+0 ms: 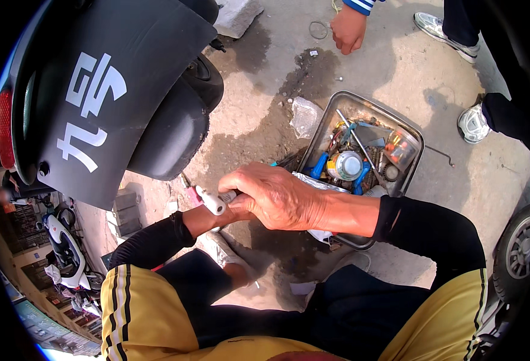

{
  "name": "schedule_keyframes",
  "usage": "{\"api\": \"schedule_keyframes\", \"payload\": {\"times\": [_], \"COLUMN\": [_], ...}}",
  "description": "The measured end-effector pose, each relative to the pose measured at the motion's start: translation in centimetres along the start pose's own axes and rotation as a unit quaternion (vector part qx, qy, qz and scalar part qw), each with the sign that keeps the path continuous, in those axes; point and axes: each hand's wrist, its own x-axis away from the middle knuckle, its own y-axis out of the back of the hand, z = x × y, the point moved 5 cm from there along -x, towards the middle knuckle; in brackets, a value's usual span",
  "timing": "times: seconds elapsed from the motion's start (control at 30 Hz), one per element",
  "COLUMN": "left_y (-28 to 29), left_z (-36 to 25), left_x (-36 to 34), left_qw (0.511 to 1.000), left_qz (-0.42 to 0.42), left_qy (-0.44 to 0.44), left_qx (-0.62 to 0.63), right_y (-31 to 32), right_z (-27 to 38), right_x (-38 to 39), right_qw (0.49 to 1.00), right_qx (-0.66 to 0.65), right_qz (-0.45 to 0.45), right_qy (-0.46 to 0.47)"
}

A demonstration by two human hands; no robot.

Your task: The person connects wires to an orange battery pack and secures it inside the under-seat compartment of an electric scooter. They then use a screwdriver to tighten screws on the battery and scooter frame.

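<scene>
In front of me, my right hand (280, 197) is closed, its thumb and index finger pinched at the ribbed grey end of a white tubular piece (212, 201). The piece has a round, open-looking end; its exact kind does not show. My left hand (236, 213) lies beneath and behind the right one, close to that piece. Its fingers are hidden by the right hand. Just past my right wrist stands a metal tray (421, 144) of tools, with a round can (345, 165), blue-handled tools (319, 166) and a clear box (401, 148) of small orange parts.
A black vehicle mudguard (96, 108) and a tyre (174, 135) fill the upper left. Another person's hand (348, 29) hangs at the top, with white shoes (448, 37) to the right. A wheel (520, 249) stands far right; a scooter (66, 246) is at left.
</scene>
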Motion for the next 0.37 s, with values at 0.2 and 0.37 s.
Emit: {"api": "schedule_keyframes", "payload": {"times": [0.2, 0.37], "left_y": [3.8, 2.0], "left_z": [7.4, 6.9], "left_x": [1.7, -0.5], "left_qw": [0.99, 0.991], "left_qz": [-0.095, -0.027], "left_qy": [0.089, 0.128], "left_qx": [-0.058, 0.032], "right_y": [9.2, 14.3], "right_z": [-5.9, -9.6], "right_x": [-1.3, -2.2], "right_qw": [0.938, 0.893], "right_qx": [0.087, -0.052], "right_qz": [-0.256, -0.392], "right_qy": [-0.215, -0.213]}}
